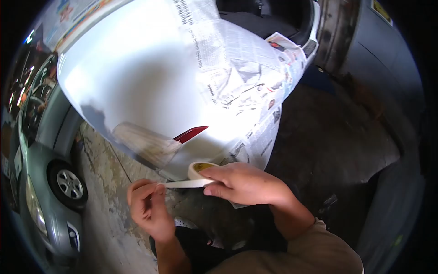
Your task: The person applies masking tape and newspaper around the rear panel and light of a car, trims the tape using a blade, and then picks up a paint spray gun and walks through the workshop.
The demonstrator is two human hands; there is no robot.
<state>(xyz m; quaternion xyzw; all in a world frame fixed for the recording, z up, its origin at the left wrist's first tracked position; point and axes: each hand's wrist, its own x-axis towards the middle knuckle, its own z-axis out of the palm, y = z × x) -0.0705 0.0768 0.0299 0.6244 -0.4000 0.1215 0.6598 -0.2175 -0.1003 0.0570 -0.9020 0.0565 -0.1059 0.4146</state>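
My right hand point(244, 182) grips a roll of masking tape point(196, 171), its yellow inner core facing up. A pale strip of tape point(185, 184) runs from the roll across to my left hand point(150, 208), whose thumb and fingers pinch its end. Both hands are just in front of a white car body panel point(150, 59). A red reflector point(190, 134) shows on that panel, beyond the roll. Newspaper sheets point(246, 59) cover the panel's right part. Left of the reflector is a smeared, brownish-grey patch point(146, 141).
A grey-green car point(50, 196) stands at the left on a worn concrete floor point(107, 192). Dark floor point(333, 137) and a grey-blue surface point(392, 55) lie to the right. An open, dark car interior point(269, 16) is at the top.
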